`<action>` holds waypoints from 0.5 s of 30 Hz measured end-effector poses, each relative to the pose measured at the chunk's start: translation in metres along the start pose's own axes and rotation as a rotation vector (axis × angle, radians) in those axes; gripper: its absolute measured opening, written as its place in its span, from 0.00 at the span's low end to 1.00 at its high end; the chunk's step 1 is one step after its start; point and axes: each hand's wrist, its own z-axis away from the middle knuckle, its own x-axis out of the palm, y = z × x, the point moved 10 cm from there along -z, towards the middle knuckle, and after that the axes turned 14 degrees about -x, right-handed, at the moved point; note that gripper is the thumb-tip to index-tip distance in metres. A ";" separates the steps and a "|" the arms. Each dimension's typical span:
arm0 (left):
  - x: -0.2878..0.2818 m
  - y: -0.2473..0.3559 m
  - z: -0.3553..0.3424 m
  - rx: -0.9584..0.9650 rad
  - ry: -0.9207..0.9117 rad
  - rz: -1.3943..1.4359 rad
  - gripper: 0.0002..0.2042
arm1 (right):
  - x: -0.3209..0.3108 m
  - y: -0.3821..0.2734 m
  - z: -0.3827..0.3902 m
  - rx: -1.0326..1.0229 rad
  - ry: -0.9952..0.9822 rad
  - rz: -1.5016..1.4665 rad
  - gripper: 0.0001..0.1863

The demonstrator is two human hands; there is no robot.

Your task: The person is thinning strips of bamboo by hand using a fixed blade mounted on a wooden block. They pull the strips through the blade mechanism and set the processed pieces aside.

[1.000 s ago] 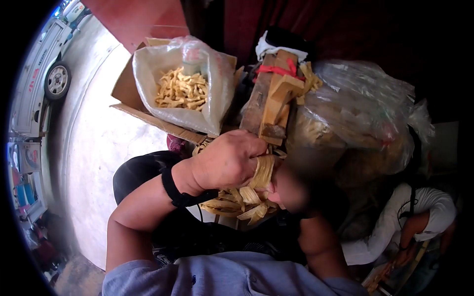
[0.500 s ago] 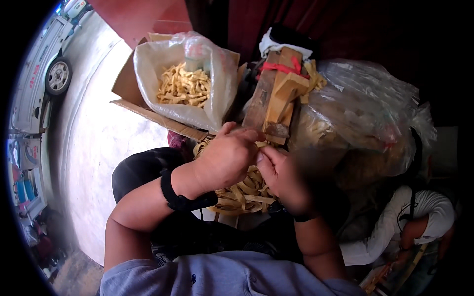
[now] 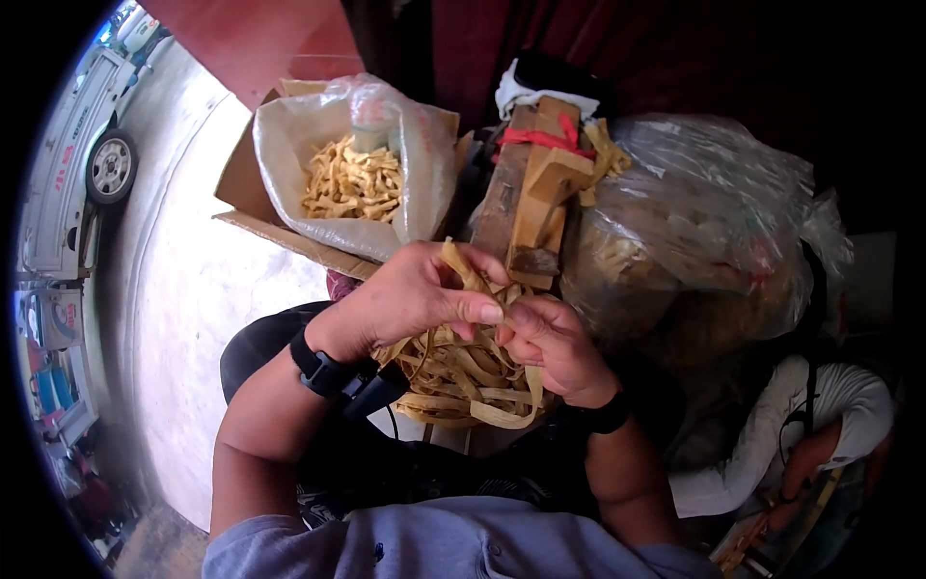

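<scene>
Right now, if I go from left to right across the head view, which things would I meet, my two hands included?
Vehicle wheel, pale ground, left hand, right hand, co-worker's white sleeve. The held tan strip overlaps both hands, so it is left out.

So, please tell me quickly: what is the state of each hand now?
Left hand: closed, holding a tan strip between thumb and fingers.
Right hand: closed, pinching what looks like the same strip.
</scene>
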 end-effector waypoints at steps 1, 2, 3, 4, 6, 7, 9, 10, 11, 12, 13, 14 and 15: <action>0.008 -0.005 -0.005 -0.043 -0.015 -0.056 0.10 | -0.005 0.002 0.001 0.008 0.031 0.055 0.16; 0.004 -0.007 -0.006 -0.026 0.015 -0.015 0.09 | -0.010 0.003 0.001 0.014 0.059 0.109 0.16; -0.001 -0.010 -0.007 -0.009 0.046 0.025 0.08 | -0.015 -0.012 0.001 -0.022 0.088 0.183 0.14; -0.005 -0.011 -0.007 0.008 0.076 0.065 0.07 | -0.026 -0.022 0.002 -0.062 0.113 0.240 0.12; -0.009 -0.001 -0.010 0.082 0.149 0.034 0.05 | -0.042 -0.036 0.000 -0.144 0.217 0.265 0.10; -0.015 0.001 -0.016 0.114 0.200 0.020 0.05 | -0.054 -0.045 -0.002 -0.234 0.273 0.349 0.09; -0.017 0.009 -0.030 0.164 0.265 -0.023 0.05 | -0.072 -0.063 -0.004 -0.384 0.387 0.518 0.09; -0.015 0.013 -0.039 0.195 0.276 -0.072 0.05 | -0.080 -0.071 -0.007 -0.448 0.437 0.642 0.09; -0.015 0.015 -0.050 0.225 0.288 -0.121 0.05 | -0.090 -0.074 -0.010 -0.511 0.486 0.765 0.09; -0.015 0.015 -0.059 0.255 0.304 -0.169 0.06 | -0.098 -0.076 -0.014 -0.572 0.532 0.888 0.09; -0.019 0.021 -0.063 0.426 0.413 -0.343 0.08 | -0.109 -0.076 -0.019 -0.561 0.585 1.083 0.11; -0.027 0.012 -0.075 0.406 0.483 -0.450 0.08 | -0.108 -0.077 -0.022 -0.537 0.606 1.244 0.11; -0.034 0.007 -0.081 0.385 0.554 -0.559 0.09 | -0.103 -0.077 -0.026 -0.511 0.623 1.404 0.11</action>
